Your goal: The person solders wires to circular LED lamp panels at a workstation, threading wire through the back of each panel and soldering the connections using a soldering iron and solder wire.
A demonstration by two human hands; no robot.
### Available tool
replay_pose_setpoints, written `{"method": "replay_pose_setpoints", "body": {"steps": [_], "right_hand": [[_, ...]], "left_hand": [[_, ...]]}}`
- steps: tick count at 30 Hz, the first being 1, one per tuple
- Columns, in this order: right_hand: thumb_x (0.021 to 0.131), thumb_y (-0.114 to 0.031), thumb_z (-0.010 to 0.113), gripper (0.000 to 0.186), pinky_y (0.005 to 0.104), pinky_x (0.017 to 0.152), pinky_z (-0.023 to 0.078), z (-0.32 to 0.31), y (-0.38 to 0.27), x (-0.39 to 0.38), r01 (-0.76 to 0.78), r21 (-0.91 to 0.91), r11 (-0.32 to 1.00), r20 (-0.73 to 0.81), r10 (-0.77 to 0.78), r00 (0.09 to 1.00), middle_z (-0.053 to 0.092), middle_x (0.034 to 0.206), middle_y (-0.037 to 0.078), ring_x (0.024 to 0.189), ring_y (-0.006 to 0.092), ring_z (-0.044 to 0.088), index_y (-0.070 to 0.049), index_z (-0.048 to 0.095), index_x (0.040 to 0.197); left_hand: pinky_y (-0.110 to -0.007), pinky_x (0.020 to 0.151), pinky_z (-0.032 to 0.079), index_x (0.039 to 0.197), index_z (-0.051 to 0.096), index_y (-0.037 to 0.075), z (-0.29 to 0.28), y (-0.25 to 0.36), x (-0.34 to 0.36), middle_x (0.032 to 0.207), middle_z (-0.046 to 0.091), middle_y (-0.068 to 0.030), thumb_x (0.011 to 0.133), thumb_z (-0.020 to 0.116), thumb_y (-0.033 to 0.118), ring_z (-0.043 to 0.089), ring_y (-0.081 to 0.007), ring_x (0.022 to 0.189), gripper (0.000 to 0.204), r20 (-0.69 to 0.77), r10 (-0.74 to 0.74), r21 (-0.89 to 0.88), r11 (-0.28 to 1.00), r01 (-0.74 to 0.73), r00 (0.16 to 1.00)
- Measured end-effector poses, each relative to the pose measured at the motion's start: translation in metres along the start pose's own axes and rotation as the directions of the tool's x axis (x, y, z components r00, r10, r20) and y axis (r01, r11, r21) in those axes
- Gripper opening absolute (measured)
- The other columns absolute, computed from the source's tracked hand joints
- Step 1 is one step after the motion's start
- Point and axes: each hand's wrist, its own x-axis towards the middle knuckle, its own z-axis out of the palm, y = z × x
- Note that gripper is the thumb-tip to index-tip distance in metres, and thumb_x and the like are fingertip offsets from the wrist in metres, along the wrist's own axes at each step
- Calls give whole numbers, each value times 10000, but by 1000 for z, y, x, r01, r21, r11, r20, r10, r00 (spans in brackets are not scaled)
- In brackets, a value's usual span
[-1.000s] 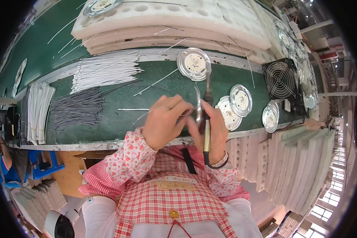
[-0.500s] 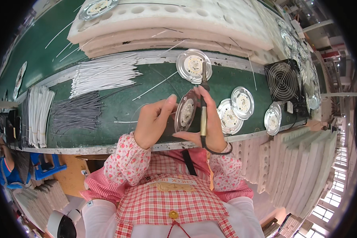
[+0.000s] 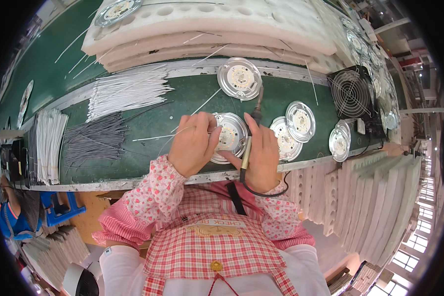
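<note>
A round silvery LED lamp plate [image 3: 237, 144] lies on the green bench in front of me, its pale chip-covered centre facing up. My left hand [image 3: 194, 143] covers its left side, fingers closed on a thin wire [image 3: 174, 133] that curves off to the left. A soldering iron [image 3: 246, 153] rests in my right hand [image 3: 263, 160], its tip pointing away from me. The thumb of that hand reaches the plate's near right rim. Just beyond lies another lamp plate [image 3: 239, 79], close to the iron's tip.
Two overlapping lamp plates [image 3: 301, 122] and further plates [image 3: 339, 142] lie right, near a black fan [image 3: 351, 93]. White wires [image 3: 128, 92] and grey wires [image 3: 94, 139] are heaped left, beside a bundled stack [image 3: 50, 145]. Foam slabs [image 3: 207, 29] stand behind. A person [image 3: 16, 212] sits far left.
The lamp plate went from tilted up between my hands to flat on the bench. My left hand moved over its left side; the iron leans more, its tip now further right.
</note>
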Motion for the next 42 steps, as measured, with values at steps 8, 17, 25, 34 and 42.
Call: {"method": "replay_pose_setpoints", "body": {"steps": [8,17,25,34,42], "right_hand": [[840,-49,660,199,324,525,488,-34,14,-19,-141,555,820,55,132,990,681,771,123,574,237,626,-15,669,1036],[865,-28,584,172,306,520,479,-39,21,-16,-47,520,853,156,-41,987,672,764,117,558,215,619,-7,675,1009],[923,-60,537,165,267,498,422,-41,2,-16,-435,572,695,330,291,898,587,618,62,524,103,554,18,642,1024],[966,-66,465,202,234,512,423,-38,-6,-22,-525,668,528,351,398,848,584,624,42,546,79,548,46,611,1050],[960,-37,449,208,241,535,452,-33,-9,-31,-478,647,595,305,372,877,606,645,60,574,86,582,52,611,1056]], "left_hand": [[-385,756,362,880,517,57,-17,-9,14,876,516,-74,810,637,86,540,-266,861,142,267,185,-35,983,-182,946],[-374,758,341,893,523,66,-16,-5,17,965,513,-87,805,648,75,518,-261,859,153,274,202,25,976,-217,940],[-373,758,349,898,526,58,-8,-1,16,967,513,-90,805,645,45,520,-274,865,152,245,190,105,970,-220,951],[-381,753,392,960,578,61,-9,-5,13,985,545,-85,786,680,59,546,-271,853,202,226,148,66,984,-167,963],[-344,844,463,1218,612,10,-21,-14,-8,1128,566,-53,781,617,103,554,-222,982,447,288,401,304,823,-480,869]]}}
